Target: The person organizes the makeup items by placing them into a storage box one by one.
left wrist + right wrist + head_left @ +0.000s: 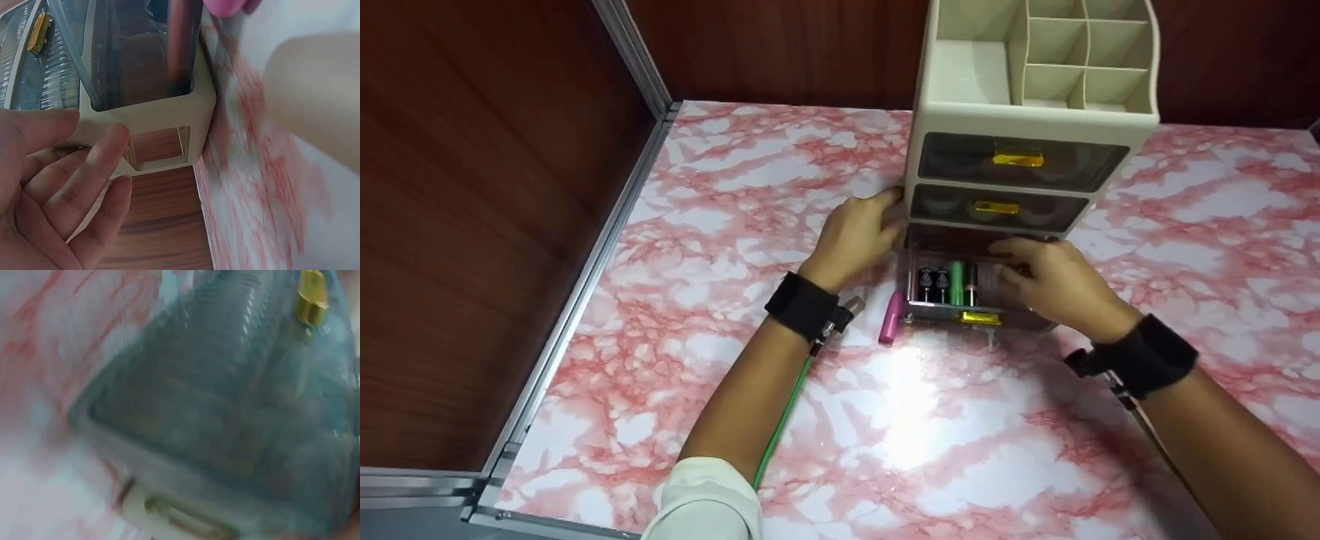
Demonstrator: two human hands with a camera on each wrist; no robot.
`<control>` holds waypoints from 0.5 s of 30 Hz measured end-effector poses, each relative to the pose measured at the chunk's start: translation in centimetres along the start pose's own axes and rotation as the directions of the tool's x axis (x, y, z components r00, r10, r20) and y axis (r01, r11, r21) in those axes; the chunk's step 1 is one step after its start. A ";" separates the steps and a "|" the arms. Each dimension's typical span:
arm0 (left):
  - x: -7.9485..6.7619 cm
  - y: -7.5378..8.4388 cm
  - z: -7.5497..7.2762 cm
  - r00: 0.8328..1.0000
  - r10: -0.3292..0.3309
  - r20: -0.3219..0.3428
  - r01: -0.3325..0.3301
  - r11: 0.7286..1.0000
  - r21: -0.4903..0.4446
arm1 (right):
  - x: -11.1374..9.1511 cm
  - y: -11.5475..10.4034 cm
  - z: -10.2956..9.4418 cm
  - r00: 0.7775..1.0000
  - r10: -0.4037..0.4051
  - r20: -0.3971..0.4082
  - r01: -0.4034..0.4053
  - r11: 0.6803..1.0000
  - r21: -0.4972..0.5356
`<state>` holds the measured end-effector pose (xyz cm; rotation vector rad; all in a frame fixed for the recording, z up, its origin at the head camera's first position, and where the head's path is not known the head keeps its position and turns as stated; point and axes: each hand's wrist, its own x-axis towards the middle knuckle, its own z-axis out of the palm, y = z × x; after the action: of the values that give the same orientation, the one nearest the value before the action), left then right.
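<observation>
A cream desktop organizer (1035, 120) stands at the back, its clear bottom drawer (1020, 319) pulled out. Inside lie two black tubes (934, 279) with white marks, a green tube (956, 281) and a dark tube (971, 281); a reddish tube (179, 45) lies along the drawer's left wall. My left hand (855, 236) touches the organizer's left side with fingers loosely extended. Over the drawer's right part is my right hand (1061, 281), thumb and forefinger parted; I cannot tell whether it holds anything. A pink tube (891, 319) lies on the table beside the drawer's left front corner.
Above are two closed dark drawers with yellow handles (1018, 156), topped by open compartments (1057, 56). Dark wood-look panels (495, 187) border the pink marbled table (720, 300) at the left and back. A green cable (784, 420) runs along my left forearm.
</observation>
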<state>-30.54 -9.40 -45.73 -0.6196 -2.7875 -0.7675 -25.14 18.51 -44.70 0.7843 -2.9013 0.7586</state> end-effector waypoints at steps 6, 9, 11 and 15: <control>0.1 0.1 0.2 0.999 0.024 -0.022 -0.023 1.000 0.018 | -1.5 1.5 -2.6 0.986 -0.053 -0.161 0.075 0.989 0.131; 0.1 0.1 0.4 0.999 0.029 -0.023 -0.029 0.999 0.017 | -2.1 2.4 -3.5 0.960 0.021 -0.279 0.049 0.969 0.244; 0.0 0.1 0.4 1.000 0.019 -0.021 -0.019 1.000 0.015 | -2.5 2.9 -3.9 0.943 0.078 -0.323 0.027 0.950 0.310; 0.0 0.1 0.3 1.000 -0.010 -0.014 0.010 1.000 0.012 | -2.9 3.9 -4.5 0.921 0.153 -0.359 -0.007 0.926 0.377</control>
<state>-30.51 -9.12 -45.90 -0.5961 -2.7826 -0.7532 -24.95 24.92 -42.95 0.4626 -2.4797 1.3290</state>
